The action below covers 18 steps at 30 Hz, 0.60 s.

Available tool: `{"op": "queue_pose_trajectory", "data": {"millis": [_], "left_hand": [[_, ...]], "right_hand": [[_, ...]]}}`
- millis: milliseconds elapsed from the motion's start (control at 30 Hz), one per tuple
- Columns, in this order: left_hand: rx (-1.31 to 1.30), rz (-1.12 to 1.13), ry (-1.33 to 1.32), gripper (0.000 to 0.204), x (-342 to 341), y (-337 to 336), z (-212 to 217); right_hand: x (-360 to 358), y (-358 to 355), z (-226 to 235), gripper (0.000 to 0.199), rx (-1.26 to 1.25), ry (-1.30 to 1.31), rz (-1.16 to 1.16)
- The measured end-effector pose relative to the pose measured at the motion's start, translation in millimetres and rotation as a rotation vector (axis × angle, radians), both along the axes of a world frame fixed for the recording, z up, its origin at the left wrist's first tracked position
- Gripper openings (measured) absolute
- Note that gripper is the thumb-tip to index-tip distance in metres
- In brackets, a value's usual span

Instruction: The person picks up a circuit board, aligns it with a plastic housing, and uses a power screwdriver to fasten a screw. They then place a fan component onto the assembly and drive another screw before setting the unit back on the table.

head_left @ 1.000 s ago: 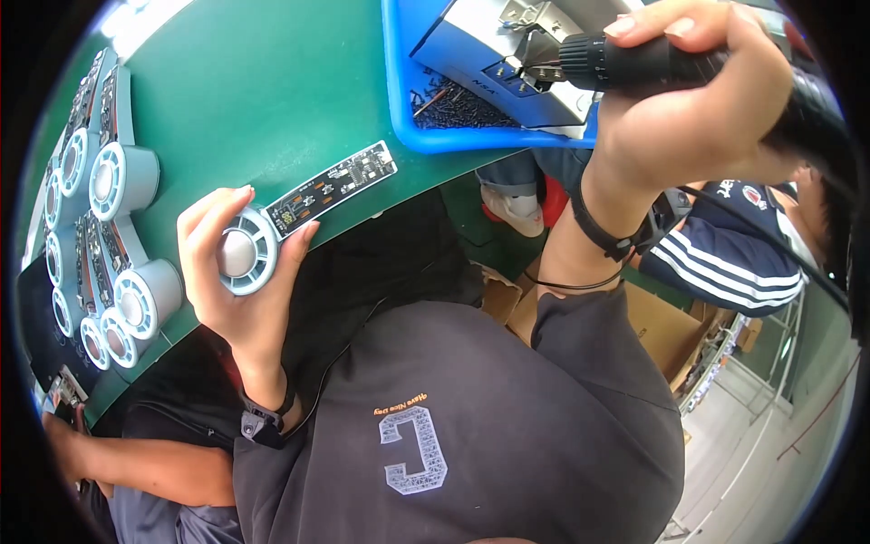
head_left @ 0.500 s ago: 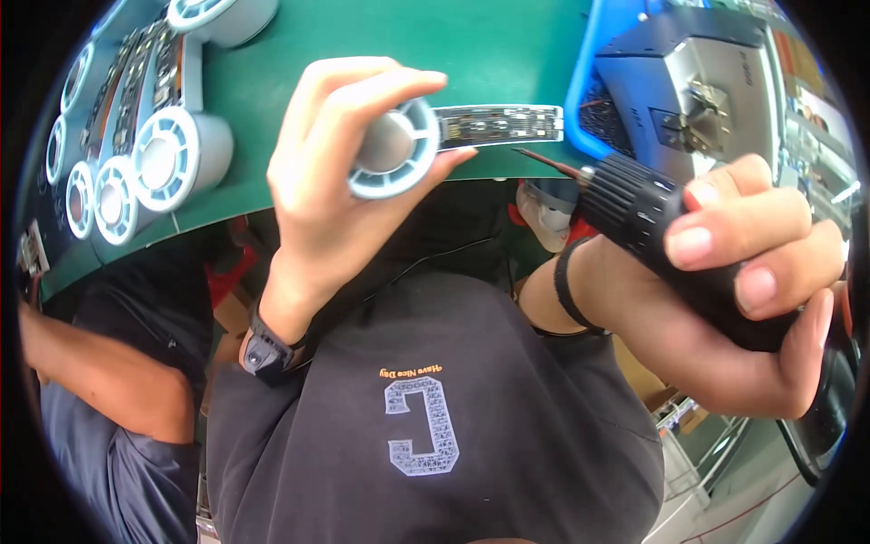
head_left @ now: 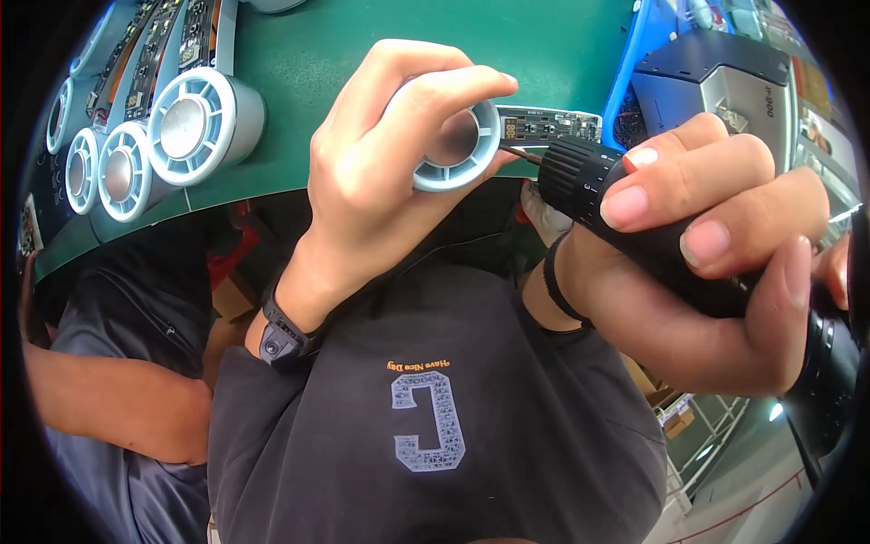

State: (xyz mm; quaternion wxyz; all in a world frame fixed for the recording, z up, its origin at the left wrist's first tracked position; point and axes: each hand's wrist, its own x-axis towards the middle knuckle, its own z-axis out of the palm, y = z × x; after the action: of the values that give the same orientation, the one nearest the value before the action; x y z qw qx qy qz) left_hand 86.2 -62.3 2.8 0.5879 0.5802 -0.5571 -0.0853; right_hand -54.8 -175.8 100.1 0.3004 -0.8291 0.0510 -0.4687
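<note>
My left hand [head_left: 376, 163] is wrapped round the head of a light-blue round-headed housing [head_left: 456, 142] that has a spoked ring and a silver centre. From this head a straight handle runs to the right, with a narrow circuit board [head_left: 555, 127] showing in it. My right hand [head_left: 716, 204] grips a black electric screwdriver [head_left: 580, 177] with a ribbed, marked collar. Its thin bit [head_left: 521, 152] points left and reaches the handle's near side, close to the round head. Whether the tip touches a screw cannot be made out.
Several similar light-blue housings [head_left: 204, 127] lie on the green table [head_left: 308, 45] at the left. A blue tray [head_left: 625, 68] and a grey machine [head_left: 716, 82] stand at the right. Another person's arm [head_left: 118, 403] is at the lower left.
The screwdriver has moved left, bringing its bit from beyond the board's near edge to beside the round head. My left hand and the housing now appear farther right; the whole view has shifted slightly.
</note>
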Motion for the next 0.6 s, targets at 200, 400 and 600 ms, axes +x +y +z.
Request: {"op": "queue_pose_trajectory", "data": {"millis": [200, 400, 600], "left_hand": [[0.004, 0.014, 0.016, 0.055, 8, 6, 7], [0.055, 0.092, -0.038, 0.045, -8, 14, 25], [0.123, 0.160, -0.290, 0.034, -17, 8, 36]], "right_hand": [[26, 26, 0, 0.021, 0.238, -0.187, -0.072], [37, 44, -9, 0.033, 0.429, -0.555, -0.190], [19, 34, 0, 0.038, 0.459, -0.422, -0.298]]}}
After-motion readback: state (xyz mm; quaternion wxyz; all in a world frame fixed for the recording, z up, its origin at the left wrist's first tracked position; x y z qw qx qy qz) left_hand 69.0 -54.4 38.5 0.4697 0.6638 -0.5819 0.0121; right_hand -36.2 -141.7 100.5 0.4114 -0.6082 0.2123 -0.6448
